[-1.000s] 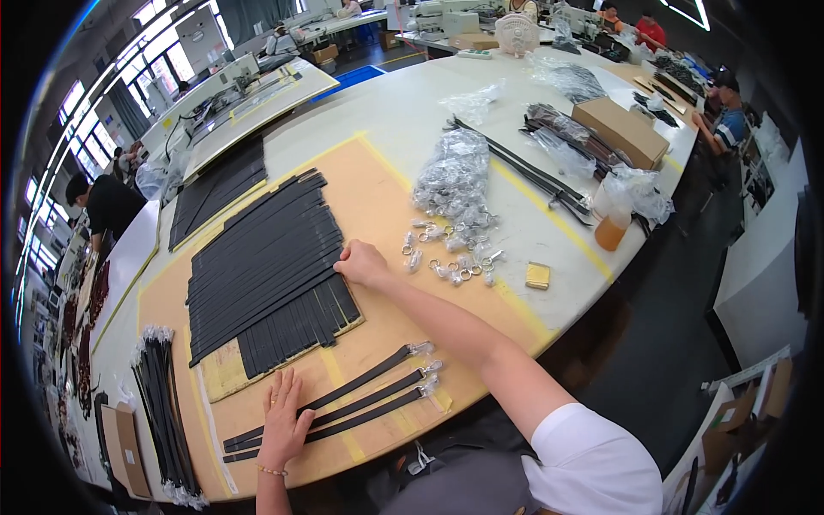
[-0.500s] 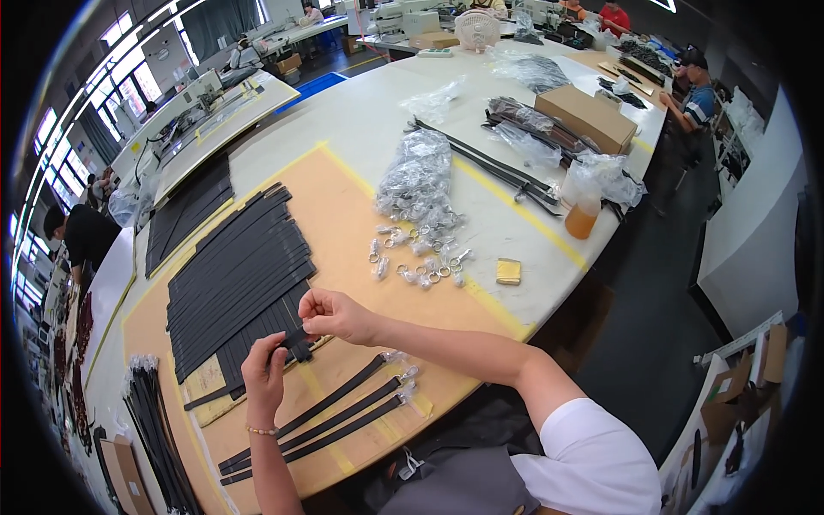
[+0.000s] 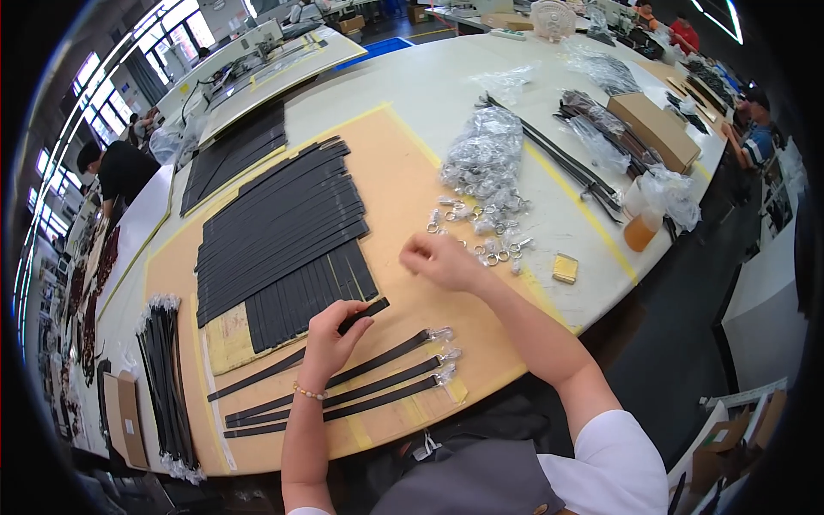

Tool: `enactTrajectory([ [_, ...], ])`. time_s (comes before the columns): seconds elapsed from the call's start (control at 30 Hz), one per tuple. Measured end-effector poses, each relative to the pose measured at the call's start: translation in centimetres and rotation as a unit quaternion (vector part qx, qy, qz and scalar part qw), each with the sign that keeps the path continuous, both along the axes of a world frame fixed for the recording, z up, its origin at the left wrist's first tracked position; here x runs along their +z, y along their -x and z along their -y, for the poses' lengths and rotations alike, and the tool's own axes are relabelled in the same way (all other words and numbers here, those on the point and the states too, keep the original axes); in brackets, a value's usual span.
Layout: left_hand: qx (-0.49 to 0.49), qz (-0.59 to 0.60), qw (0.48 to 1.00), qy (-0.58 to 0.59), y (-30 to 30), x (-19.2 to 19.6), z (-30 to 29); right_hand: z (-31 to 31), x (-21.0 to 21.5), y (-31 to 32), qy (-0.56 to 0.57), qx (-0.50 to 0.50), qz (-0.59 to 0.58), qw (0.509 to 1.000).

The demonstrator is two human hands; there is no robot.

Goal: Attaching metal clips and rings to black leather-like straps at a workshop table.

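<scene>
My left hand (image 3: 333,339) is closed on a black strap (image 3: 376,307), whose short end sticks out past the thumb and forefinger. The strap's tail (image 3: 257,375) trails down-left onto the table. My right hand (image 3: 442,262) hovers just left of a scatter of metal clasps (image 3: 498,253), its fingers curled together; whatever is in them, if anything, is hidden. Just nearer than my left hand lie three black straps with metal clasps (image 3: 446,354) in clear wrap. Beyond that hand is a wide layered stack of flat black straps (image 3: 283,232) on a yellowish board (image 3: 225,339).
A heap of plastic-wrapped clasps (image 3: 485,154) lies beyond my right hand. Finished-looking straps (image 3: 160,386) are bundled at the left. To the right are a small yellow block (image 3: 565,268), a bottle of orange liquid (image 3: 641,230) and a cardboard box (image 3: 654,129). Other people work farther off.
My right hand has left the strap's end and moved right toward the clasps. My left hand keeps the strap, now nearer the clasped straps. The whole view has shifted.
</scene>
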State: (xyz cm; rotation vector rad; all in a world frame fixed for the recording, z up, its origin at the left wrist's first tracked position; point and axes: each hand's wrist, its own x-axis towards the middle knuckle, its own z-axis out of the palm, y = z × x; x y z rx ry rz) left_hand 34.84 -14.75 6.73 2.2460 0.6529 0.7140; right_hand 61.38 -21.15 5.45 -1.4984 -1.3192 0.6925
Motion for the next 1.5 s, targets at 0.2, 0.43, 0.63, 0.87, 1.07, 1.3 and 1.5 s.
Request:
enactTrajectory([
  [0.2, 0.007, 0.014, 1.0, -0.001, 0.7, 0.1, -0.1, -2.3, -1.5, -4.5, -0.043, -0.237, 0.214, 0.947],
  [0.43, 0.032, 0.03, 0.999, 0.004, 1.6, -0.6, -0.1, -3.8, -4.4, -4.0, 0.041, -0.085, 0.364, 0.927],
  [0.63, 0.051, 0.088, 0.992, 0.07, 1.3, -1.0, 0.0, -2.4, -3.4, -3.9, 0.086, -0.144, 0.336, 0.927],
  [0.87, 0.077, 0.175, 0.97, 0.15, 1.8, -0.6, 0.4, -0.4, -0.2, 4.0, -0.047, 0.241, -0.273, 0.93],
  [1.07, 0.047, 0.198, 0.956, 0.211, 1.6, -0.2, 1.3, 0.0, -0.4, 6.7, -0.043, 0.281, -0.365, 0.886],
  [1.3, 0.022, 0.181, 0.94, 0.288, 2.6, -0.3, 1.1, 0.6, -1.2, 7.8, 0.003, 0.243, -0.456, 0.856],
  [1.5, 0.004, 0.179, 0.917, 0.356, 2.6, -1.0, 1.2, 1.3, -1.5, 9.2, 0.017, 0.203, -0.519, 0.83],
])
